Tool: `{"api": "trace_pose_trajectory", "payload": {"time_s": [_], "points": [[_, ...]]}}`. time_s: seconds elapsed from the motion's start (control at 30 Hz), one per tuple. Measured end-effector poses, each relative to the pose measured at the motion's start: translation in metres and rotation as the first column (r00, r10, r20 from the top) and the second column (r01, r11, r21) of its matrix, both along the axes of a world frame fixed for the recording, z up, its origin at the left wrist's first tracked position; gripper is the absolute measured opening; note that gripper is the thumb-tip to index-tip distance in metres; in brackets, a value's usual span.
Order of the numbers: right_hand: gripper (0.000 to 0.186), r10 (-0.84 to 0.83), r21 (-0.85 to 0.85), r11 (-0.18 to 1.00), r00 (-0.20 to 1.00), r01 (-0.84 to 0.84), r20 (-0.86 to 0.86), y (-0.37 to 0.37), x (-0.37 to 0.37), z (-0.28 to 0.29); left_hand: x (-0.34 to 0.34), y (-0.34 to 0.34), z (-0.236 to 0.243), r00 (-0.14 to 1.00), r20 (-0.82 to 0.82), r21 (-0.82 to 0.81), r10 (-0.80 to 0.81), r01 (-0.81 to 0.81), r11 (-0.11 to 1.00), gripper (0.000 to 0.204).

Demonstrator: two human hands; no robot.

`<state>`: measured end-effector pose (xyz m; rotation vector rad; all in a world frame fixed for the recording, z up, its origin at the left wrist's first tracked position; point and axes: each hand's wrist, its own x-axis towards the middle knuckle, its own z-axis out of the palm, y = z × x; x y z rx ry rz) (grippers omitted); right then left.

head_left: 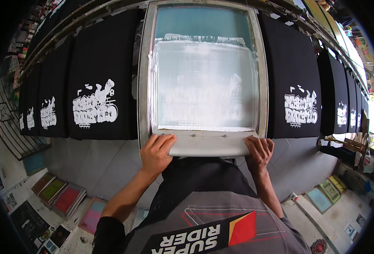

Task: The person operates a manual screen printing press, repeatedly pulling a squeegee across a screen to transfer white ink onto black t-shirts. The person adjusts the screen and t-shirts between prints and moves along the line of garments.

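A printing screen in a metal frame (144, 72) lies before me, its pale blue mesh (202, 23) smeared with white ink (202, 84). A wide squeegee (208, 146) with a grey handle lies across its near end, a line of white ink along its far edge. My left hand (157, 152) grips the squeegee's left end and my right hand (259, 152) grips the right end, fingers bent over it at both ends. What lies under the screen is hidden.
Black fabric panels with white graphic prints (102, 55) (292, 63) line a long rail on both sides of the screen. Coloured framed screens stand low on the left (68, 197) and right (318, 199). Grey tiled floor (102, 161) shows below.
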<state>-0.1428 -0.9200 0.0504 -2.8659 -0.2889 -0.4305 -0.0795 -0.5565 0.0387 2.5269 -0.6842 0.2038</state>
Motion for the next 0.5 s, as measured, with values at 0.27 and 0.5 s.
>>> {"api": "trace_pose_trajectory", "payload": {"time_s": [0.27, 0.5], "points": [[0.022, -0.014, -0.013, 1.000, 0.996, 0.015, 0.091, 0.000, -0.025, -0.034, -0.024, 0.000, -0.023, 0.995, 0.095, -0.009, 0.033, -0.032, 0.999, 0.040], [0.029, 0.034, 0.011, 0.999, 0.981, -0.036, 0.191, -0.019, 0.083, -0.058, 0.073, -0.013, -0.054, 0.976, 0.211, 0.058, 0.049, -0.063, 0.996, 0.041]]}}
